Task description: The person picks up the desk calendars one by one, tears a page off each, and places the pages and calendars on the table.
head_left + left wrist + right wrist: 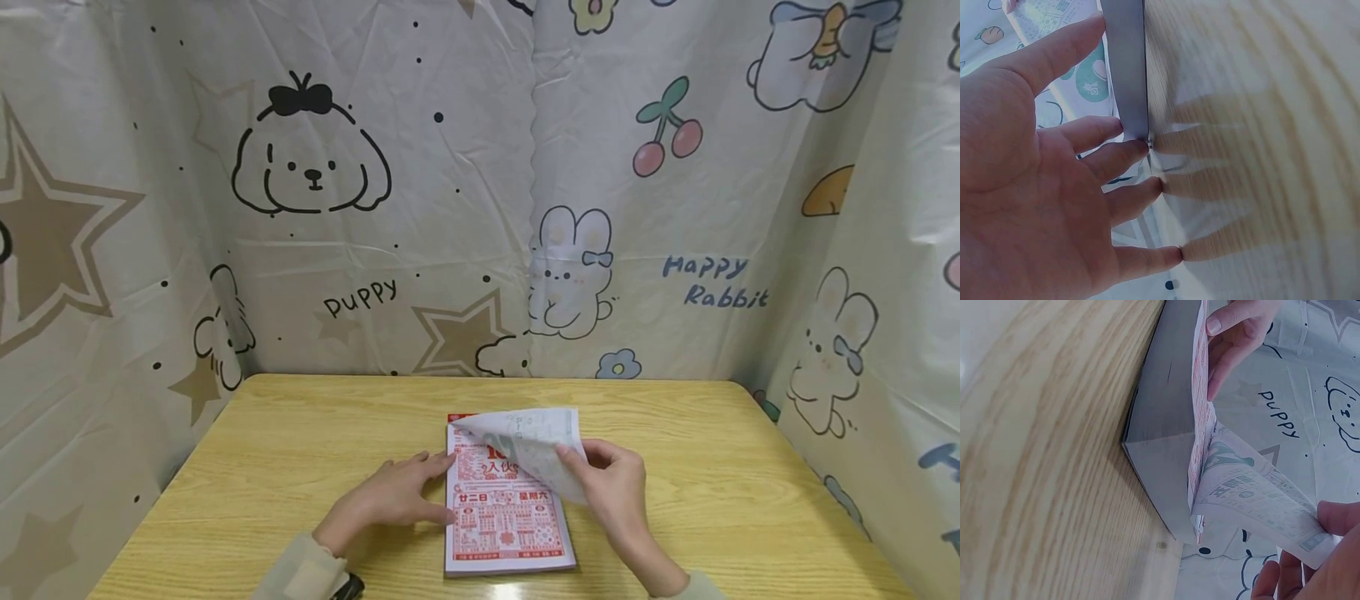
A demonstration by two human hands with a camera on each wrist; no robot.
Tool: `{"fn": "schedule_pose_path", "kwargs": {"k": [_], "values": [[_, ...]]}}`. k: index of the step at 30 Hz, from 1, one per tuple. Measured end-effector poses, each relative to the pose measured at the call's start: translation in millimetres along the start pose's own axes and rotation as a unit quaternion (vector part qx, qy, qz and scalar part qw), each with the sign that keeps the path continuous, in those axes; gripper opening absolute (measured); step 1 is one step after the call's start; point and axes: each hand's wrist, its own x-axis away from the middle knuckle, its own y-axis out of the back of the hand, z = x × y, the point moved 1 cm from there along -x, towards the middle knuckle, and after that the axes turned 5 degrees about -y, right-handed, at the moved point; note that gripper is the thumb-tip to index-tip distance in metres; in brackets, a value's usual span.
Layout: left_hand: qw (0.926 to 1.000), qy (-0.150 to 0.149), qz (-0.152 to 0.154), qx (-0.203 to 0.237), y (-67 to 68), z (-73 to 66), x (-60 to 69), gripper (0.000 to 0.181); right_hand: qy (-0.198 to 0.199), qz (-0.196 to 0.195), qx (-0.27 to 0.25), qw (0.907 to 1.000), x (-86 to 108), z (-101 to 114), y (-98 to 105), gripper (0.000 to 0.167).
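Page-turning, apparently: the pad (510, 533) lies on the bench (337, 417); your spread left hand (397, 493) touches its left side, your right hand (617, 485) pinches the page (543, 437). The next move probably needs an even pull.

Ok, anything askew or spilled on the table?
The thin white printed sheet looks askew, folded diagonally over the red-and-white paper pad and pinched by right-hand fingers. No spill shows on the yellow wood-grain table.
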Motion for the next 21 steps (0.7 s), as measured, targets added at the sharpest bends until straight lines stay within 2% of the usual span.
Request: {"fn": "schedule_pose_path", "kwargs": {"k": [21], "values": [[1.0000, 0.005, 0.004, -0.005, 0.2, -0.1, 0.4, 0.090, -0.046, -0.005, -0.020, 0.9987, 1.6, -5.3, 3.9, 0.026]]}}
